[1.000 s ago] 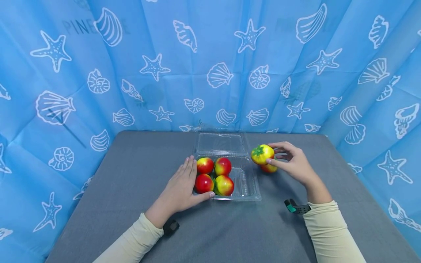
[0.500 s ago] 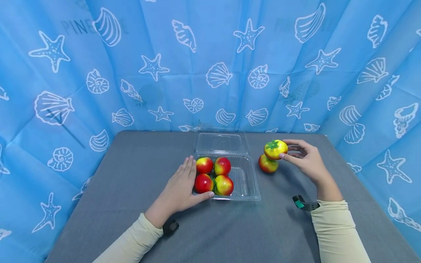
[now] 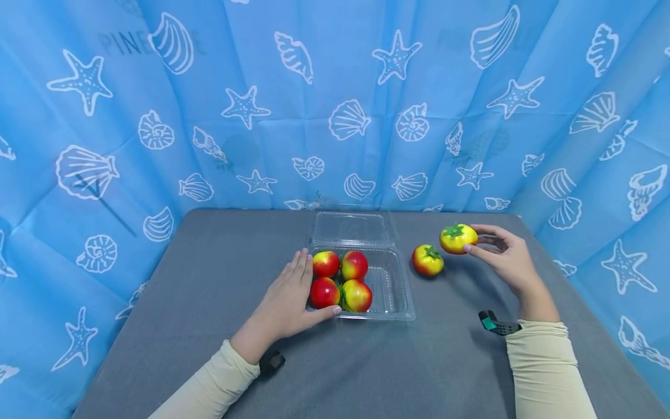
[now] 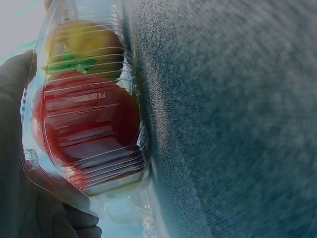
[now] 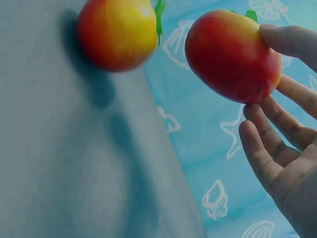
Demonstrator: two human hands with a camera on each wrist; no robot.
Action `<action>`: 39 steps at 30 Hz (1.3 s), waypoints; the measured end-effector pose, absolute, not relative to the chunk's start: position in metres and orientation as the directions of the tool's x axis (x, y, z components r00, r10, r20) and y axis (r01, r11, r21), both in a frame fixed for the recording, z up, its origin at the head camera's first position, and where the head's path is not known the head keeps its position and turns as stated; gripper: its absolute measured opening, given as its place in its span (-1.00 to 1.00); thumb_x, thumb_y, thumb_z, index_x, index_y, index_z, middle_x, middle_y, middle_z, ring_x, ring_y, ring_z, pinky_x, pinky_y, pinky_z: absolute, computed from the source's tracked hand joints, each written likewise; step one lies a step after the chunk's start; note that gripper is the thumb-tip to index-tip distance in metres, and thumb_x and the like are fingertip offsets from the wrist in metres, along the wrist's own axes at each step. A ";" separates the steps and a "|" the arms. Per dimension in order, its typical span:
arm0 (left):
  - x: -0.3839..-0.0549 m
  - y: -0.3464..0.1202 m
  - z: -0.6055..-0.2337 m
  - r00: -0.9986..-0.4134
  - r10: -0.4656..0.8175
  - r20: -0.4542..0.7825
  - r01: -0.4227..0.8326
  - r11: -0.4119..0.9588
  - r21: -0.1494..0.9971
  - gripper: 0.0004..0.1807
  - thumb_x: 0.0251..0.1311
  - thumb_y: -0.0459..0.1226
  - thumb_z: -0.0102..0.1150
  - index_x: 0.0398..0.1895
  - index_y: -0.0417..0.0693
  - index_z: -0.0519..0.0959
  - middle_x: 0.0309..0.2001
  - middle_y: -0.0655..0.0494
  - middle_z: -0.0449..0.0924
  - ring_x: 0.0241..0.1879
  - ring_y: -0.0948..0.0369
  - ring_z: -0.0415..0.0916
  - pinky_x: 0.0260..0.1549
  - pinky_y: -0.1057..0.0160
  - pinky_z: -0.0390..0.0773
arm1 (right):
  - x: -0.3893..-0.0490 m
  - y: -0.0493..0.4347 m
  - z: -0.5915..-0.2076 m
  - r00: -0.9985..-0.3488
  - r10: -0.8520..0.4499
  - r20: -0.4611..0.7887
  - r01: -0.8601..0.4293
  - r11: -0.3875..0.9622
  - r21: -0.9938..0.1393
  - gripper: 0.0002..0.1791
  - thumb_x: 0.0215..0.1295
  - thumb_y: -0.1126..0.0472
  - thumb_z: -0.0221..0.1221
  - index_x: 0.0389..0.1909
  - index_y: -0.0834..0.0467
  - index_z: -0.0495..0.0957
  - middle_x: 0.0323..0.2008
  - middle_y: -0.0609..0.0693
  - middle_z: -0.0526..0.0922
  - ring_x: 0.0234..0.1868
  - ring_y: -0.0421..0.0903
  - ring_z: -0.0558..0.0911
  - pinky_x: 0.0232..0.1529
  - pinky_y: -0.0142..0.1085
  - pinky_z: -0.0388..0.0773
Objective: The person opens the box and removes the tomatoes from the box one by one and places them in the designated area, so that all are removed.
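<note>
My right hand (image 3: 506, 259) pinches a red-and-yellow fruit with a green leafy top (image 3: 458, 240) between thumb and fingers, above the cloth. In the right wrist view the held fruit (image 5: 233, 57) shows its red underside. A similar fruit (image 3: 428, 261) lies on the cloth, left of the held one. My left hand (image 3: 285, 302) rests with straight fingers along the left side of a clear plastic clamshell box (image 3: 403, 314), its thumb at the front rim. Several such fruits (image 3: 357, 295) sit in the left and middle of the box; in the left wrist view they show through its ribbed wall (image 4: 89, 124).
The box's clear lid (image 3: 352, 228) lies folded back behind it. Grey cloth (image 3: 377, 372) covers the table. A blue curtain (image 3: 324, 81) with white shell and starfish prints hangs behind and at both sides.
My right hand has carried its fruit rightward, from beside the box to past the fruit on the cloth, which now shows fully. My left hand has stayed at the box.
</note>
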State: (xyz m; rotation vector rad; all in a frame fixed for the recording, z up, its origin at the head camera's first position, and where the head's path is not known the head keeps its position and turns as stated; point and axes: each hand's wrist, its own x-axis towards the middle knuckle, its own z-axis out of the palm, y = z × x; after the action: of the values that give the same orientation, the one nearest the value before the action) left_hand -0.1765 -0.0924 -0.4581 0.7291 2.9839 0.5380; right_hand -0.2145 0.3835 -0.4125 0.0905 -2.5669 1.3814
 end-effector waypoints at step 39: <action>-0.176 -0.091 -0.458 -0.897 0.439 0.060 0.431 0.834 0.343 0.33 0.21 0.59 -0.05 0.74 -0.13 -0.11 0.76 -0.07 -0.19 0.74 -0.09 -0.16 0.64 -0.12 0.13 | -0.219 0.414 -0.440 -0.999 0.040 -0.030 0.049 0.634 -0.772 -0.23 0.50 -0.14 0.28 0.50 0.27 0.37 0.49 0.30 0.36 0.15 -0.30 0.50 -0.10 -0.61 0.48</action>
State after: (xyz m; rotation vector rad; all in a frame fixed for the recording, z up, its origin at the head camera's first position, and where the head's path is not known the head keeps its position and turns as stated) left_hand -0.1761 -0.0911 -0.4579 0.7090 2.9887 0.5513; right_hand -0.2194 0.4139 -0.4397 -0.0772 -2.8489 1.3465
